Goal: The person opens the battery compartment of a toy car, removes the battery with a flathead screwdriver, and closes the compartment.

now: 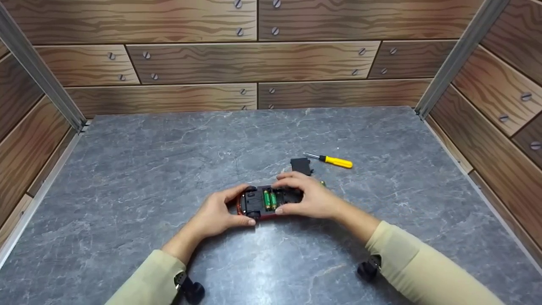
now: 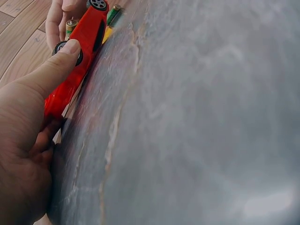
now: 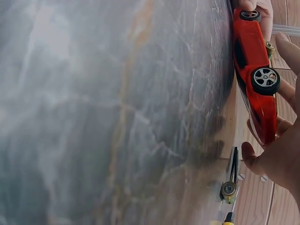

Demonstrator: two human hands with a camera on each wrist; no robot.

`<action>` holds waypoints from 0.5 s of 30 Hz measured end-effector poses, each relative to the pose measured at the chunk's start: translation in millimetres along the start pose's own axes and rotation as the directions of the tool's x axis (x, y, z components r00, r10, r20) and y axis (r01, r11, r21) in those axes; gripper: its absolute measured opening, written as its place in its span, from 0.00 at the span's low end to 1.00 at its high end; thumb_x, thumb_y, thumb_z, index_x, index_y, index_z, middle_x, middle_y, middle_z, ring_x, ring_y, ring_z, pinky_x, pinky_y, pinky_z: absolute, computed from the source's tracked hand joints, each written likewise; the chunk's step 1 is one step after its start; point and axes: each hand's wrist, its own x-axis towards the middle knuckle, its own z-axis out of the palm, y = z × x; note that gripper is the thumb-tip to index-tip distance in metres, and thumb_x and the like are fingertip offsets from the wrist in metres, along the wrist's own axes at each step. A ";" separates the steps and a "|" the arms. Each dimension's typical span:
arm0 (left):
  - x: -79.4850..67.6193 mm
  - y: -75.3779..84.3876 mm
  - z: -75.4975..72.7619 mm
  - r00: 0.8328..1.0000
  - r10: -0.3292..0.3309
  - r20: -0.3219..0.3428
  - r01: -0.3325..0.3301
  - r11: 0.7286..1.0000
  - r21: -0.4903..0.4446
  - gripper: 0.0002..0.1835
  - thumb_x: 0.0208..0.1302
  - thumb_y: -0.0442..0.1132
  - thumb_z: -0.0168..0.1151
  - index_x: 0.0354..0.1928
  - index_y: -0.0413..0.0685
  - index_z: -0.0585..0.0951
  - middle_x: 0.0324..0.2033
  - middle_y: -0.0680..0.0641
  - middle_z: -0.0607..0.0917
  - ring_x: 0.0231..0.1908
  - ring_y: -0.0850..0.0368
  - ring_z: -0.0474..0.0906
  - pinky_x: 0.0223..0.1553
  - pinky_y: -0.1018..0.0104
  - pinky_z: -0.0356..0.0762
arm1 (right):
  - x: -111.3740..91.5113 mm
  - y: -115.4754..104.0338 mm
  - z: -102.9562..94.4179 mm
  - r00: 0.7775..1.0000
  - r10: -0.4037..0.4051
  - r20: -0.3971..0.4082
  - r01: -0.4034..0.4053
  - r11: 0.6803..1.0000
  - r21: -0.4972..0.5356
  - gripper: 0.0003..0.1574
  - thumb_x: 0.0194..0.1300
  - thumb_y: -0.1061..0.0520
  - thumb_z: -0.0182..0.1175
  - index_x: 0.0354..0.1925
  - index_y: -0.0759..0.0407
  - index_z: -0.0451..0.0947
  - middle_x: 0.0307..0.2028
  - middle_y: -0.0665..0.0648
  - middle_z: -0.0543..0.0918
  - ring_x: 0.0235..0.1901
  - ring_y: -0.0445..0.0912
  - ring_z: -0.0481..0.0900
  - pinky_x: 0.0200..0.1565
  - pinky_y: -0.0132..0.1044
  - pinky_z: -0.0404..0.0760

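A red toy car (image 1: 253,201) lies upside down, its black underside facing up with the battery compartment uncovered. Two green batteries (image 1: 270,199) sit side by side in that compartment; in the left wrist view one battery end (image 2: 71,27) juts above the car. My left hand (image 1: 216,212) grips the car's left end, thumb on the near wheel. Over the right end spreads my right hand (image 1: 311,197), its thumb tip beside the batteries and its fingers along the far side. In the right wrist view that thumb (image 3: 287,49) stands apart from the car's red side.
Beyond the right hand lies a black battery cover (image 1: 300,165). A yellow-handled screwdriver (image 1: 337,162) rests just past it. Another battery (image 3: 228,189) lies on the table, mostly hidden by the right hand in the head view. Wood-patterned panels (image 1: 254,63) surround the grey marbled table (image 1: 169,148).
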 end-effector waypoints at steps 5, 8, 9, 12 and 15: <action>-0.8 0.5 0.2 1.000 -0.001 0.000 0.001 1.000 -0.006 0.55 0.44 0.52 0.89 0.77 0.51 0.73 0.71 0.44 0.78 0.70 0.44 0.74 0.76 0.44 0.63 | 0.1 -0.2 1.8 1.000 -0.002 -0.003 0.002 1.000 -0.019 0.37 0.58 0.38 0.79 0.63 0.45 0.84 0.72 0.59 0.75 0.71 0.58 0.71 0.73 0.63 0.66; -0.6 0.5 0.1 1.000 0.002 -0.001 -0.002 1.000 -0.003 0.55 0.45 0.53 0.89 0.77 0.51 0.74 0.71 0.45 0.78 0.70 0.45 0.73 0.76 0.44 0.63 | 0.1 -0.5 2.6 1.000 0.001 0.002 -0.001 0.999 -0.040 0.36 0.58 0.38 0.79 0.62 0.46 0.85 0.72 0.59 0.75 0.71 0.59 0.70 0.73 0.63 0.65; -0.5 0.6 0.0 1.000 0.003 -0.001 -0.003 1.000 -0.003 0.55 0.45 0.53 0.89 0.77 0.51 0.74 0.71 0.45 0.78 0.70 0.45 0.73 0.76 0.45 0.63 | 0.2 -0.7 2.8 1.000 0.002 0.003 -0.002 0.999 -0.046 0.36 0.58 0.38 0.79 0.62 0.46 0.85 0.72 0.59 0.75 0.71 0.59 0.70 0.73 0.64 0.64; -0.4 0.3 -0.2 1.000 -0.001 0.000 0.001 1.000 -0.004 0.55 0.45 0.53 0.88 0.77 0.51 0.73 0.71 0.45 0.78 0.70 0.45 0.73 0.76 0.45 0.63 | 0.1 -1.4 3.4 1.000 0.007 0.008 -0.006 0.998 -0.062 0.36 0.58 0.38 0.79 0.62 0.47 0.85 0.72 0.58 0.75 0.71 0.60 0.69 0.73 0.65 0.63; -0.5 0.1 -0.6 1.000 -0.002 0.001 0.002 1.000 -0.009 0.55 0.45 0.53 0.89 0.76 0.50 0.74 0.71 0.45 0.78 0.70 0.45 0.73 0.75 0.45 0.64 | 0.5 -1.4 4.1 1.000 0.005 0.005 -0.004 0.997 -0.075 0.36 0.58 0.38 0.79 0.62 0.47 0.85 0.71 0.58 0.75 0.71 0.59 0.70 0.73 0.64 0.63</action>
